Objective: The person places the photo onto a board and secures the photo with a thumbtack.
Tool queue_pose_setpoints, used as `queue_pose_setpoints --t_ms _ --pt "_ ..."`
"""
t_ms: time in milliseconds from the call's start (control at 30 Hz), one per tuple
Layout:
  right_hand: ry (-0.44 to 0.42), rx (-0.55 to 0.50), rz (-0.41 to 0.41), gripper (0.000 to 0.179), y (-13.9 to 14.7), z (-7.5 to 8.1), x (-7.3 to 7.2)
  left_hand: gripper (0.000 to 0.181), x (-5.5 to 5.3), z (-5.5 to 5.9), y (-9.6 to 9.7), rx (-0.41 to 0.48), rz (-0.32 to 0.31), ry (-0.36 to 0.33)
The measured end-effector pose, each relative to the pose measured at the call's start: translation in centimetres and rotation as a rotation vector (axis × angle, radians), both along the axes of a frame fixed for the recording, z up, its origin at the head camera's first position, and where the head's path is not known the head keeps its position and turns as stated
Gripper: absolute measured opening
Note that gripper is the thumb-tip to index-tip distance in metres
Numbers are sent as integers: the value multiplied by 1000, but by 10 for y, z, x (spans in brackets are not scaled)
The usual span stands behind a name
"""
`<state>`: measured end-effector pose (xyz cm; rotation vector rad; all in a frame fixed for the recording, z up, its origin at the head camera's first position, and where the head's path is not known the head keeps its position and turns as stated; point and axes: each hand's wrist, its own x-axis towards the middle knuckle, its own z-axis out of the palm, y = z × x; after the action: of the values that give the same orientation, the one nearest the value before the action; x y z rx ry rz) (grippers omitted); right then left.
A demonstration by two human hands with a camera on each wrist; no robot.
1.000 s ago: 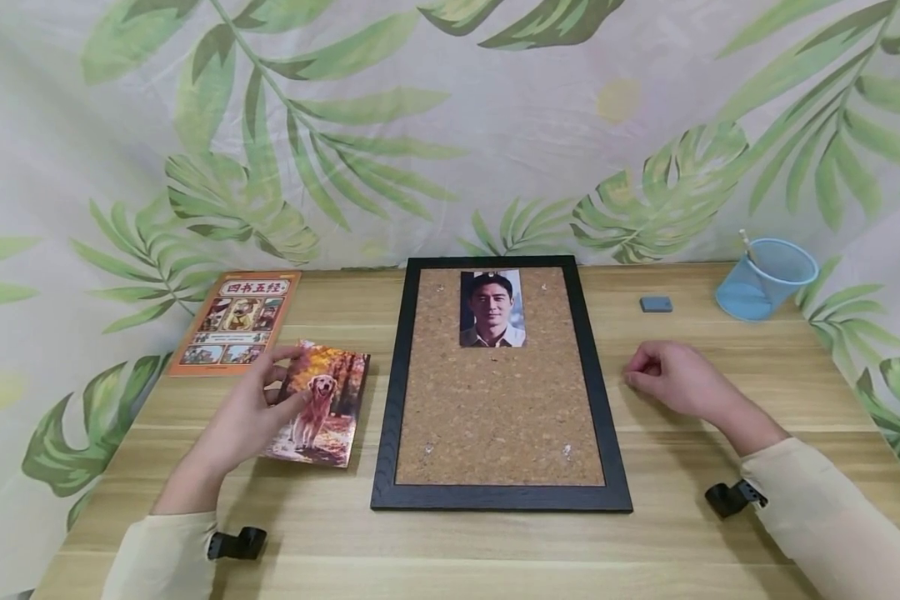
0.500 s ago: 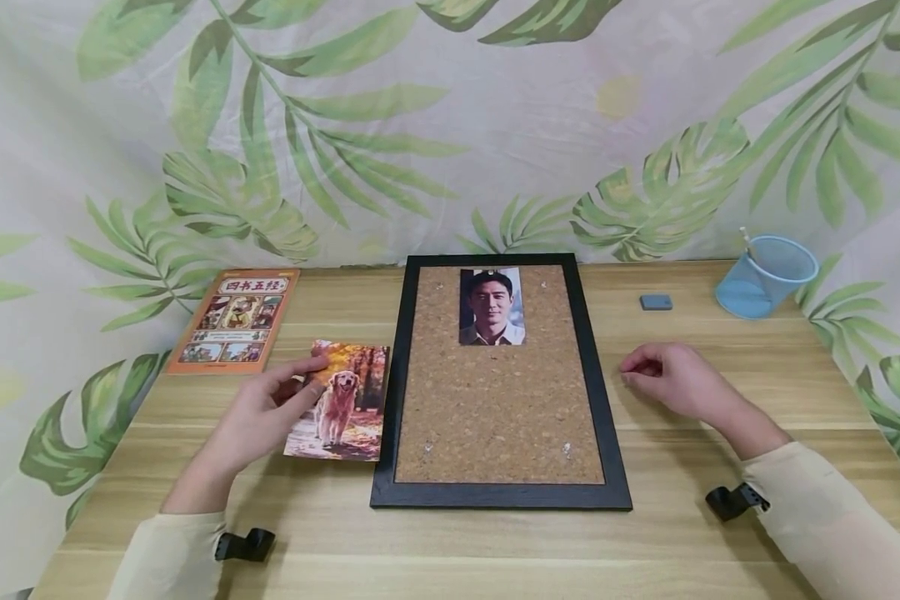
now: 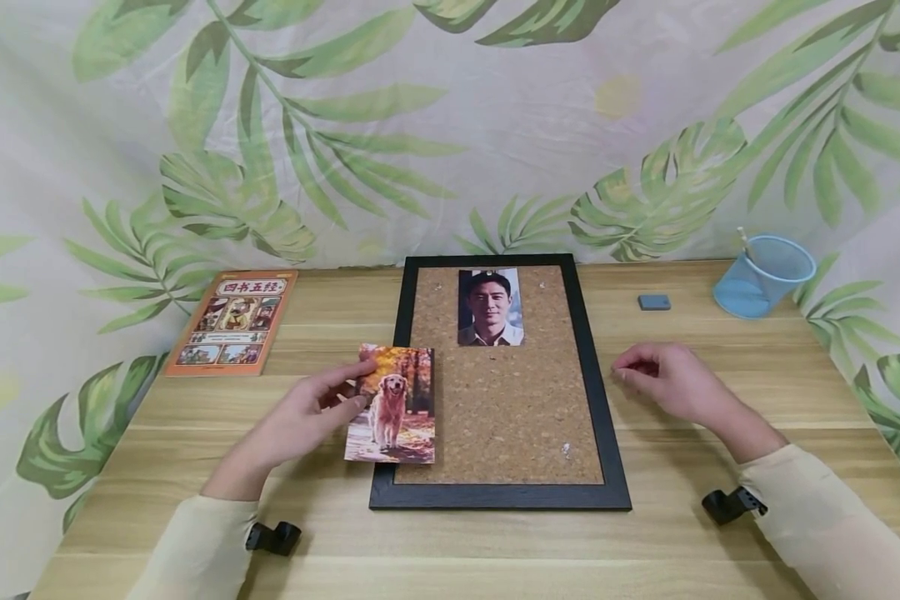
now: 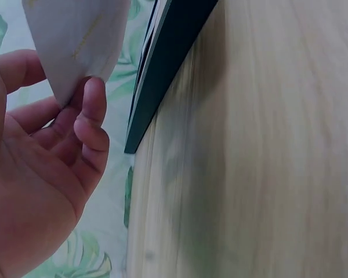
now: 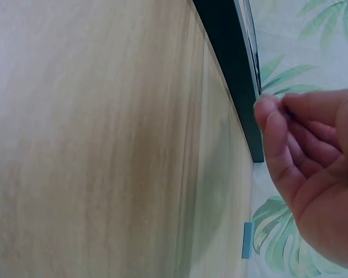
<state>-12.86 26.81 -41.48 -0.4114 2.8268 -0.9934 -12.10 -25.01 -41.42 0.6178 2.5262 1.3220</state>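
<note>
My left hand pinches the left edge of a photo print of a golden retriever. The print overlaps the left side of a black-framed cork board and hides part of it. Its pale back faces the left wrist camera. A portrait photo is on the board's upper part, with a small pin at its top edge. My right hand is held just right of the frame, fingers curled and thumb meeting index finger. No object shows clearly between those fingertips.
Small clear pins stick in the cork near its corners. At the back right are a blue-grey eraser-like block and a blue mesh pen cup with a stick in it. An orange book lies at the back left.
My left hand has carried the dog photo rightward, away from the book and over the board's left frame edge. My right hand has shifted only slightly left.
</note>
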Motion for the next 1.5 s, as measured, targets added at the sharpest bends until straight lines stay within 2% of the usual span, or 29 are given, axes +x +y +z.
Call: queue_pose_setpoints --t_ms 300,500,700,967,1200,1500 --pt "-11 -53 47 12 -8 0 0 63 -2 -3 21 -13 -107 -14" --pt "-12 -78 37 7 -12 3 2 70 -2 0 36 -72 -157 -63" --pt "-38 -105 71 6 -19 2 2 75 -5 0 53 -107 -217 -97" --pt "-87 -152 83 8 -29 4 2 78 -7 4 71 -123 -258 -155" --pt "-94 -138 116 11 -39 4 -1 80 -14 1 87 -165 -311 -138" --pt "-134 -162 139 15 -52 6 -8 82 -21 2 105 -250 -324 -137"
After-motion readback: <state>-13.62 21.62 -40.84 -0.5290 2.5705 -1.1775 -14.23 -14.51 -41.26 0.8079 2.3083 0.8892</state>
